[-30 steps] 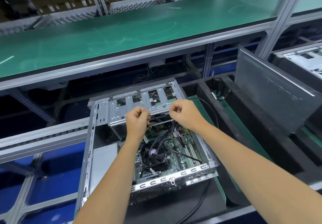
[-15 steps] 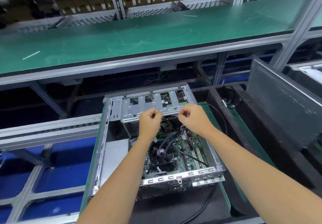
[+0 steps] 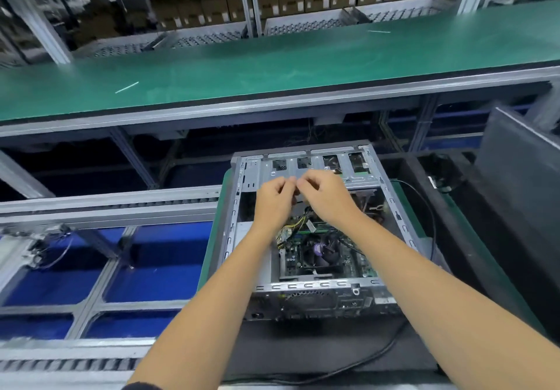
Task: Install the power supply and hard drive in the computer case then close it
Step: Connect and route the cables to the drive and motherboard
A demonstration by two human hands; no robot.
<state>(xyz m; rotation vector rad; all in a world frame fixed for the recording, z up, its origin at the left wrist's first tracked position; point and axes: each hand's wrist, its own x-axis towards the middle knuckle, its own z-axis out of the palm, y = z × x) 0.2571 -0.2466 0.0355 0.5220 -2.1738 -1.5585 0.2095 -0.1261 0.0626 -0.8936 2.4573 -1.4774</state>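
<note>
The open metal computer case (image 3: 306, 286) lies on its side on a green mat. Its motherboard and black CPU fan (image 3: 321, 253) are exposed. At its far end sits the silver drive cage (image 3: 360, 174). My left hand (image 3: 272, 198) and my right hand (image 3: 328, 200) hover at the cage's near edge, fingers curled and fingertips meeting. What they pinch is hidden. A yellow-and-black wire bundle (image 3: 298, 222) rises from the board and goes under my right palm. A grey side panel (image 3: 521, 162) leans upright at the right.
A black power cord (image 3: 378, 356) loops from the case's right side round to the front. Black foam trays (image 3: 454, 207) flank the case on the right. Conveyor rails (image 3: 106, 207) over blue bins run on the left. A green shelf (image 3: 272, 65) spans overhead at the back.
My hands have drawn together until the fingertips touch, up against the drive cage. The yellow-and-black wires now show below them. My head has turned left, so the case sits further right.
</note>
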